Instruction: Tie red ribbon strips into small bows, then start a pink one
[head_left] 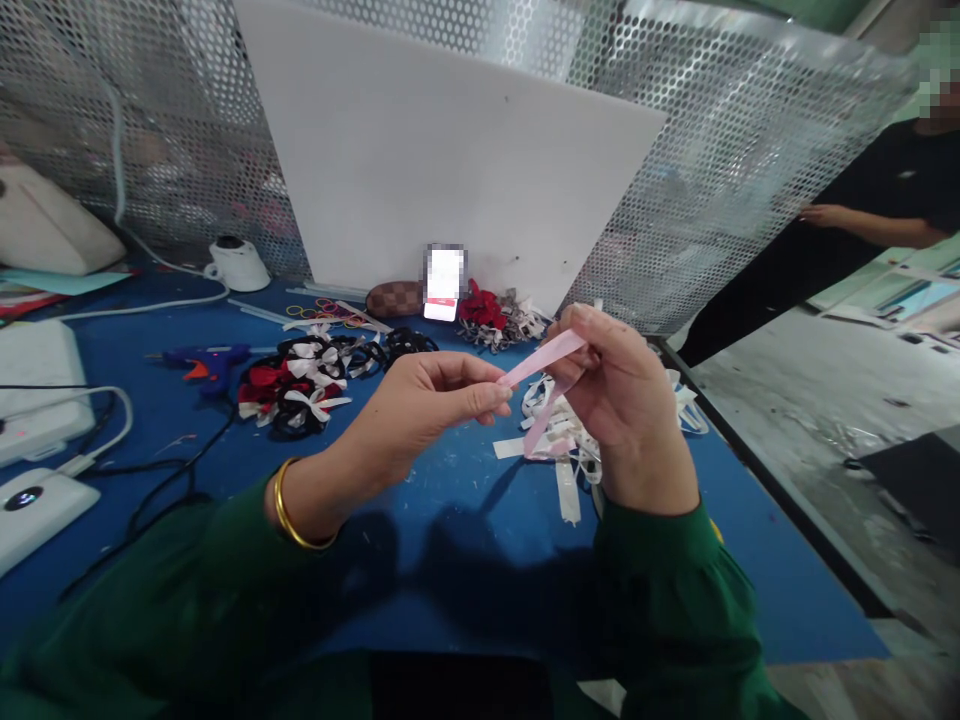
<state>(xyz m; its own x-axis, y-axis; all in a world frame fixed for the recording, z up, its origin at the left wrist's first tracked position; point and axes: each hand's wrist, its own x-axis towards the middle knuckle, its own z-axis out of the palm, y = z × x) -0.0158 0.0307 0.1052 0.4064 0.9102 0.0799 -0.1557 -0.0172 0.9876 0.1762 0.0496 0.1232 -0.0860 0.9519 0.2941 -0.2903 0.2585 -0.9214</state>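
Note:
A pink ribbon (546, 358) is stretched between my two hands above the blue table. My left hand (431, 400) pinches one end between thumb and fingertips. On the other side my right hand (626, 400) grips the ribbon with bent fingers, and a loose tail hangs below it. Beneath that tail lies a pile of white ribbon strips (570, 490), partly covered by my right hand. Left of my hands sits a heap of black hair ties with red and white bows (300, 385).
A blue glue gun (202, 362) lies at the left with cables near it. White power units (41, 500) stand at the left edge. At the back are a lit phone (444, 280), a checkered pouch (394, 299) and red and white bows (487, 310). A person (840, 210) stands beyond the table's right side.

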